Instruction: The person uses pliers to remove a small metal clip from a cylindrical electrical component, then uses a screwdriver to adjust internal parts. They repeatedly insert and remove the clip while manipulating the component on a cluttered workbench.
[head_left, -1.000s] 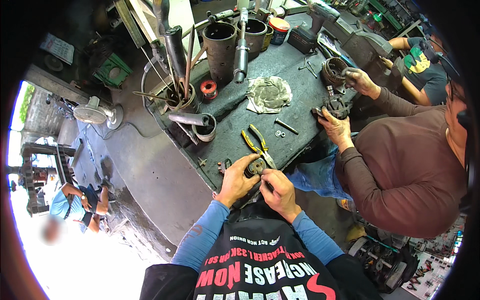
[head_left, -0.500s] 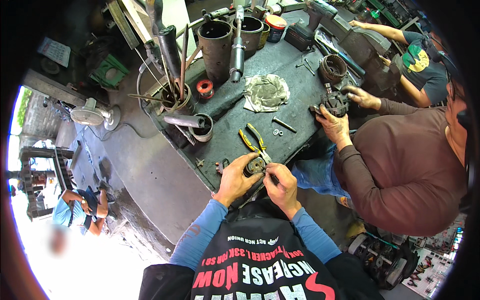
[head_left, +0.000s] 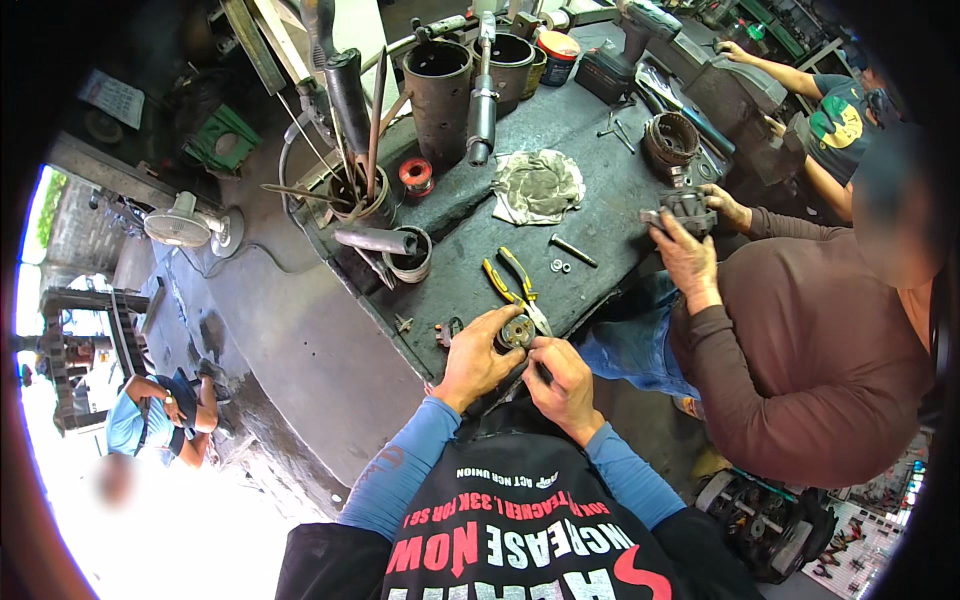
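The left hand (head_left: 478, 362) pinches a round metal part (head_left: 517, 332) between thumb and fingers, holding it just on the near side of the yellow-handled pliers (head_left: 527, 301), close to their nose. The right hand (head_left: 560, 383), fingers curled in, meets that part's right edge; whether it grips something small cannot be told. Left of the pliers, beyond the left hand, a small reddish-brown piece (head_left: 443, 333) lies near the edge of the desk (head_left: 455, 275). To the pliers' right and slightly farther off are a bolt (head_left: 573, 251) and two small metal rings (head_left: 562, 267). Beyond the pliers a stained cloth (head_left: 539, 188) is spread flat, and to their far left stand a pale tub (head_left: 412, 268) and a red spool (head_left: 416, 178). Well right of the pliers, a co-worker (head_left: 790, 340) in a brown top holds a dark metal assembly (head_left: 688, 212).
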